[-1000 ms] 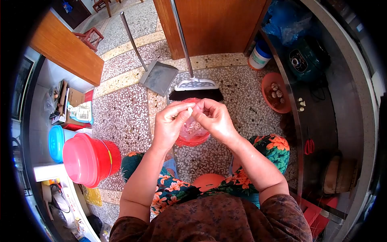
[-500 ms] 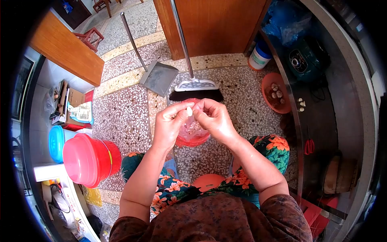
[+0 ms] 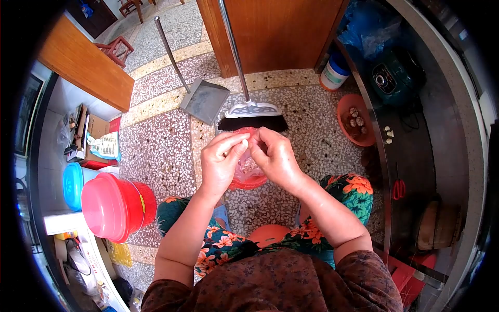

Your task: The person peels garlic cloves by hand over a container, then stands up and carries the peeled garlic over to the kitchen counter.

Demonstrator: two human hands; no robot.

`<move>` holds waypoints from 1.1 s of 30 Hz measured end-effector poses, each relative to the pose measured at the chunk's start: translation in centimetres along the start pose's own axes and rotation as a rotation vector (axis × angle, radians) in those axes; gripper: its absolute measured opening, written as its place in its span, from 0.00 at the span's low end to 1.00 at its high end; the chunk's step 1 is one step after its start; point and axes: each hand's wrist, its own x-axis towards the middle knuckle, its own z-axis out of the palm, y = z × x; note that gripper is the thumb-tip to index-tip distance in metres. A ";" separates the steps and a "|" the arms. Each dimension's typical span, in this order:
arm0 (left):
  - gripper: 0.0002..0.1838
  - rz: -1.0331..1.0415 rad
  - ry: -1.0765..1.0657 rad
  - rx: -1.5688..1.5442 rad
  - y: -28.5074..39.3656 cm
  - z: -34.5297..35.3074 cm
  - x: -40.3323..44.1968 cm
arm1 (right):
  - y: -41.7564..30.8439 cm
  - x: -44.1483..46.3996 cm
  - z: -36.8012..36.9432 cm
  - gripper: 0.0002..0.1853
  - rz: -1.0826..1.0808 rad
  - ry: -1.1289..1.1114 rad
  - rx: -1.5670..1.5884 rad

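My left hand [image 3: 218,161] is closed in a pinch, thumb against forefinger, on a pale garlic clove that the fingers now mostly hide. Close beside it, the thumb and fingers of my right hand [image 3: 278,158] are pinched together at the clove; whatever they grip is too small to make out. Both hands are above a red bin [image 3: 250,183] lined with a thin plastic bag [image 3: 249,169] that holds pale scraps. To the right, an orange bowl [image 3: 343,122] on the floor contains several garlic bulbs [image 3: 357,121]. Several pale cloves [image 3: 389,136] lie on the dark shelf.
A broom [image 3: 253,109] and a grey dustpan [image 3: 205,100] stand beyond the bin. At left is a red lidded bucket [image 3: 112,205] beside a blue-lidded one [image 3: 73,186]. Red-handled scissors [image 3: 398,189] and a wooden block [image 3: 439,224] are on the right shelf.
The clove, plainly visible before at my left fingertips, is now mostly covered by the fingers. My right fingers have curled slightly downward and inward.
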 end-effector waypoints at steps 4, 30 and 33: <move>0.10 -0.078 -0.003 -0.218 -0.3 0.2 -0.2 | 0.4 0.0 -0.1 0.07 0.160 -0.081 0.213; 0.08 -0.063 0.010 -0.135 -0.7 0.3 -0.3 | 0.1 0.1 -0.4 0.04 0.064 -0.076 0.058; 0.10 -0.283 -0.008 -0.484 -0.4 0.3 -0.4 | 0.2 0.2 -0.4 0.05 0.161 -0.099 0.222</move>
